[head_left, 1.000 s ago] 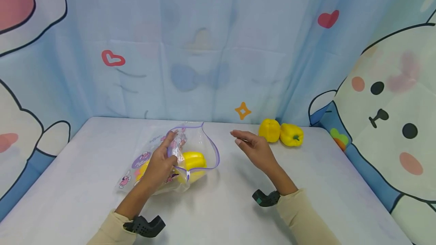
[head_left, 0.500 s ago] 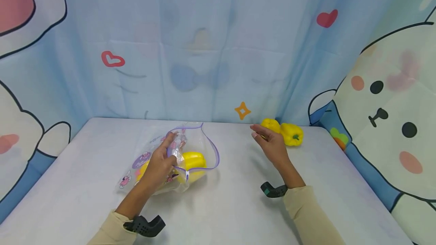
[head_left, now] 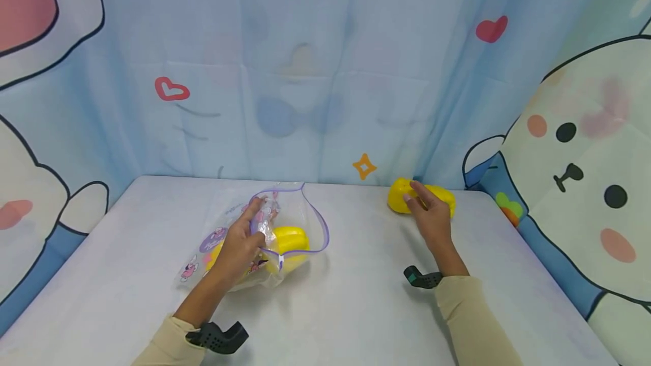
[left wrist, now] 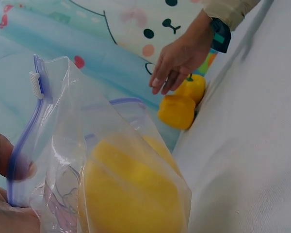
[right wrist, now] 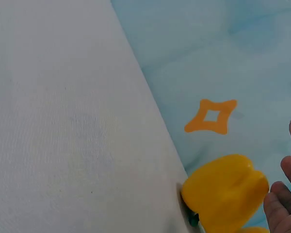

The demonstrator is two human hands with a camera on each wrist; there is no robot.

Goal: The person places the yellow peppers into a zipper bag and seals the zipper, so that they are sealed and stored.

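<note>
My left hand grips the mouth of a clear zip bag with a purple edge and cartoon prints. In the left wrist view, the thumb and fingers pinch the bag's edge beside its white slider. Yellow bell peppers lie inside the bag, partly hidden by the prints and the hand. At the back right, two more bell peppers sit side by side, the left one and the right one. My right hand hovers over them with fingers loosely extended; its fingertips appear beside a pepper.
The white table ends at the back against a light blue cartoon curtain. The loose peppers sit close to that back edge. Each wrist wears a black camera, the left one and the right one.
My right hand has moved right, from left of the loose peppers to over them. The left hand keeps hold of the bag in the same place.
</note>
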